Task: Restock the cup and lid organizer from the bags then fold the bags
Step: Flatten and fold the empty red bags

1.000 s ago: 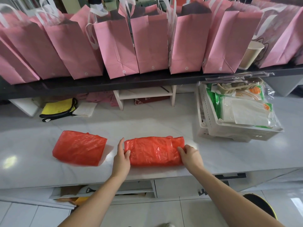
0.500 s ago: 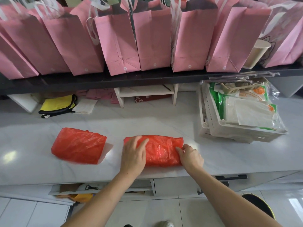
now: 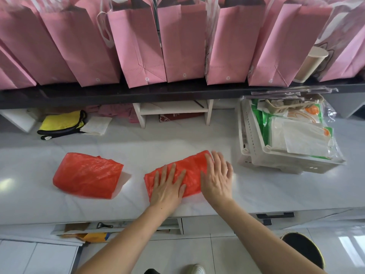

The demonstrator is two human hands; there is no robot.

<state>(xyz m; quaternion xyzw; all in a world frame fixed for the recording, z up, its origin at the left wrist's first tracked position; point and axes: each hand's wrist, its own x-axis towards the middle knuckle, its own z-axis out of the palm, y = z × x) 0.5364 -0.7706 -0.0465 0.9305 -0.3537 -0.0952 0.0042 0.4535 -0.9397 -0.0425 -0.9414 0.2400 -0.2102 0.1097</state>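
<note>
two folded red bags (image 3: 87, 175) lie here; left hand (image 3: 167, 187) and right hand (image 3: 216, 178) press one, fingers straight.

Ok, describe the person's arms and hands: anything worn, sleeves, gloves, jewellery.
Both forearms are bare up to the frame edge: no sleeves show. The left hand and right hand wear no gloves, and no rings, watch or bracelets are visible. The right hand's fingers look slightly blurred.
</note>
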